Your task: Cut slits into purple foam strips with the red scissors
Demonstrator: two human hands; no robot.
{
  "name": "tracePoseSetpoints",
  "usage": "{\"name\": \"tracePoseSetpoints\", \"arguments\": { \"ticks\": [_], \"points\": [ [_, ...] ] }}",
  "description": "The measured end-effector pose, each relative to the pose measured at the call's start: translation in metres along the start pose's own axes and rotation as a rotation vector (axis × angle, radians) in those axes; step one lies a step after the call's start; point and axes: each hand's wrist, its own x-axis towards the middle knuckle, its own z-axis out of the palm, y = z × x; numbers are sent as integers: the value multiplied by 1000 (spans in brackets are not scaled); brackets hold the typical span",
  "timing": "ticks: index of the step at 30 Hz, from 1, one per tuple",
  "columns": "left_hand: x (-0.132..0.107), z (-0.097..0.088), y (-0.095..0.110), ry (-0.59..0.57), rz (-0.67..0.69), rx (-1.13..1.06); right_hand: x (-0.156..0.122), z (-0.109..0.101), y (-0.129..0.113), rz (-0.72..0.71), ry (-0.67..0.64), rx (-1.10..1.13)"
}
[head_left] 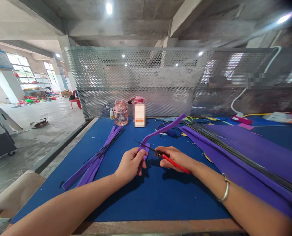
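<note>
- 1 purple strip (pixel 165 128) is in hand over the middle of the blue desk (pixel 146 200). Its long axis runs from the near end at the left hand out toward the far right, arching up off the desk.
- Left hand (pixel 130 164): grip closed, thumb and fingers pinching the strip's folded near end.
- Right hand (pixel 174 157): grip closed around the red handle of 1 pair of scissors (pixel 151 150). The dark blades point left and away, their tips at the strip just beside the left hand.
- 1 bracelet (pixel 226 188) sits on the right wrist.
- A pile of purple strips (pixel 94 164) lies toward the desk's left edge; I cannot tell how many.
- Purple sheets (pixel 259 154) and thin black rods (pixel 234 150) lie along the right side.
- 2 pink bottles (pixel 120 113) stand at the far edge.
</note>
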Motion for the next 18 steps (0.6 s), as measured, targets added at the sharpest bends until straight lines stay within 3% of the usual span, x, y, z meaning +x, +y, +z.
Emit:
{"name": "tracePoseSetpoints", "arguments": {
  "ticks": [5,11,18],
  "points": [
    [1,0,0,69,51,-29,0,-1,0,-121,3,-6],
    [0,-1,1,37,49,22,0,-1,-7,-20,-31,42],
    [-1,-2,-1,19,53,71,0,-1,-5,-13,-35,44]
  ]
}}
